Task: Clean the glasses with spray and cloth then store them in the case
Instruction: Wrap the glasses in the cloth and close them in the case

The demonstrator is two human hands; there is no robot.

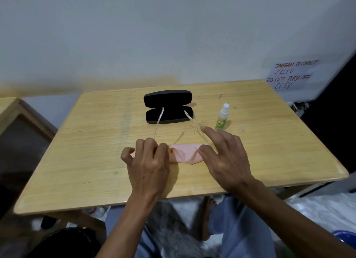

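— On the wooden table (96,142), the black case (168,107) is lying open, likely awaiting the glasses (158,125).
— And the hands?
— The left hand (148,161) is curling round their frame, steadying it. The right hand (225,157) is pinching the pink cloth (183,153) onto a lens, forefinger straight.

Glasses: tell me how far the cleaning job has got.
Done, apparently: the spray bottle stands uncapped, its clear cap beside it, so spraying likely happened. In hand: the left hand grips the clear-framed glasses while the right hand pinches the pink cloth over their front. Left: finish wiping, fold the temples, and put them in the open black case.
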